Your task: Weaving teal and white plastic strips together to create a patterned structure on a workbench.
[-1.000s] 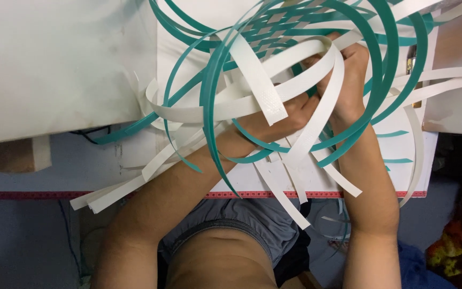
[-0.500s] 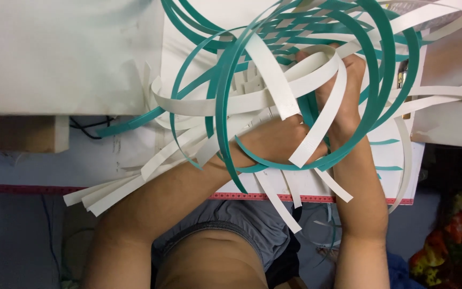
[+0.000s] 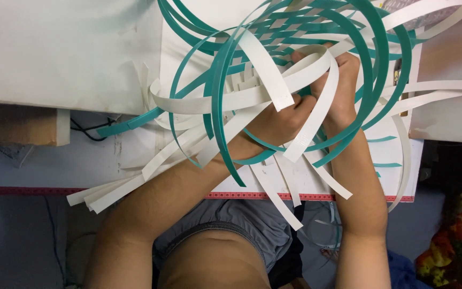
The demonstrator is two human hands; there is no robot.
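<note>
Both hands are sitting a little higher and farther right than half a second ago, and the tangle of strips has swung with them. Left hand (image 3: 282, 123) is closing around a bundle of white strips (image 3: 252, 99) at the centre of the weave, fingers curled tight. Right hand (image 3: 338, 88) is gripping a white strip too — thumb pressing over it — just beside the left. Teal strips (image 3: 217, 107) are looping around both wrists, all over the white table (image 3: 70, 59) — a red ruler edge (image 3: 38, 190) is running along its near side.
</note>
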